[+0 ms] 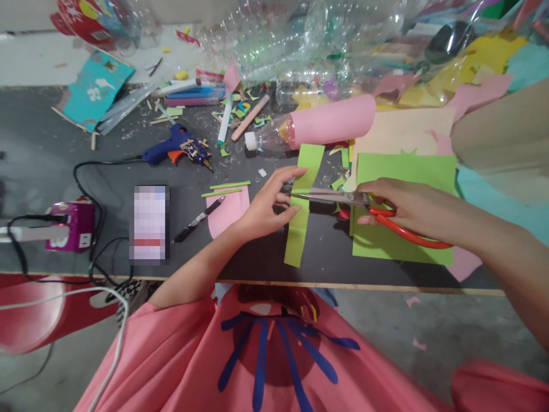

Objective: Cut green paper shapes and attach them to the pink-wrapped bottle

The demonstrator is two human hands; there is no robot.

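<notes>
A strip of light green paper (303, 171) lies lengthwise in front of me. My left hand (274, 200) grips it at its left edge, index finger and thumb on the paper, the other fingers curled and partly hidden. In my right hand (390, 200) are red-handled scissors (330, 196), held with fingers in the handles. Their blades point left and cross the middle of the strip, tips reaching the left fingers. Whether the blades are fully closed is unclear. Under the right hand lies a larger green paper sheet (403, 240).
A pink-wrapped plastic bottle (330, 120) lies beyond the strip. To the left are a blue glue gun (175, 146), a phone (150, 223), a black pen (199, 220) and pink paper (229, 209). Clear bottles (266, 46) and paper scraps crowd the back; the table edge (364, 288) is near me.
</notes>
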